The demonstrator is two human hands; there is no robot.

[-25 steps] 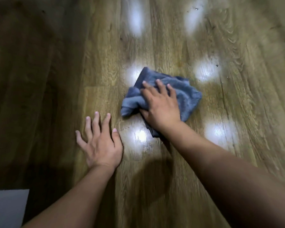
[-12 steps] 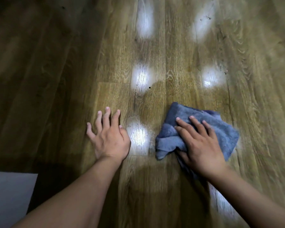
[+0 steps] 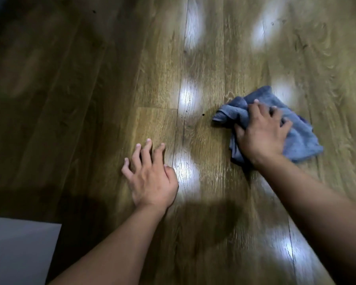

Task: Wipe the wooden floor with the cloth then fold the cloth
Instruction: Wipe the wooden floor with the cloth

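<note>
Nearest the camera, lower left, a pale grey panel is cut off by the frame; its identity unclear. Beyond it the left hand lies flat on the wooden floor, fingers spread, likely bracing body weight. Farther right, the right hand presses on the bunched blue cloth, fingers curled into its folds, probably to drag it. Motion blur hides fingertip detail; cloth beneath palm unseen.

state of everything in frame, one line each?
Crumpled blue terry cloth: bunched, unfolded, on the floor under the right hand.
Right hand: on the cloth, fingers curled into it.
Left hand: fingers spread, braced on bare floor.
Brown wooden plank floor: glossy, showing light reflections.
</note>
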